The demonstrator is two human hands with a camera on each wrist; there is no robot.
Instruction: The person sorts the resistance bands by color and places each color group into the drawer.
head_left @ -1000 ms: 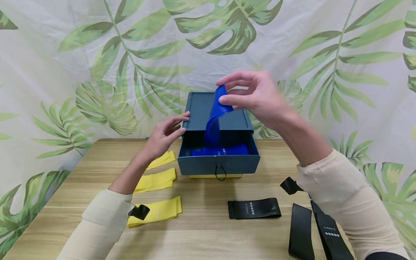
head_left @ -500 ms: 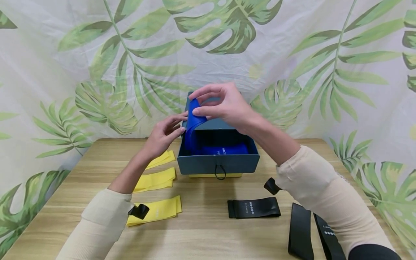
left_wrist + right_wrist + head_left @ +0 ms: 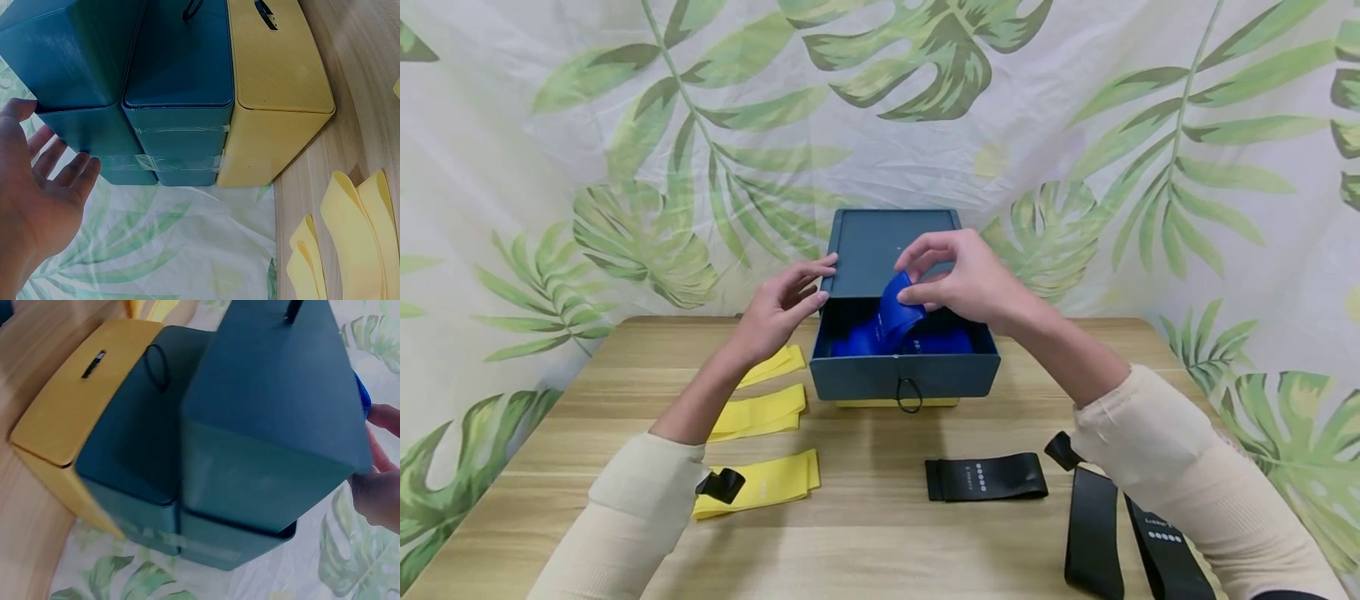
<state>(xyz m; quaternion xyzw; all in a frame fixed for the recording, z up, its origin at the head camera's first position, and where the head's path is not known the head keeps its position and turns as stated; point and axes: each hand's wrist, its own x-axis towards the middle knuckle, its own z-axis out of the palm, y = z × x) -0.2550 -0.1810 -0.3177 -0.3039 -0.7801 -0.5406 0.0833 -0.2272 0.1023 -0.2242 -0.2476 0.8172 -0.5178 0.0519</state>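
Observation:
A blue resistance band (image 3: 898,315) is pinched between the thumb and fingers of my right hand (image 3: 973,279), above the pulled-out top drawer (image 3: 904,377). Its lower part lies inside, among other blue bands (image 3: 951,340). My left hand (image 3: 782,312) touches the left side of the dark teal drawer box (image 3: 872,250) with extended fingers. In the left wrist view that hand (image 3: 53,178) lies along the casing of the top unit. In the right wrist view only part of my right hand (image 3: 381,475) shows, with a sliver of blue band (image 3: 362,397) by the drawer edge.
Below the top drawer sit another teal drawer (image 3: 181,62) and a yellow one (image 3: 281,56), both closed. Several yellow bands (image 3: 760,412) lie left on the wooden table (image 3: 865,550). Black bands (image 3: 988,479) lie on the right. A leaf-patterned cloth (image 3: 700,167) hangs behind.
My right hand has swung left, then back toward the drawer's middle and lower, taking the blue band down into the drawer. The left hand has stayed at the box.

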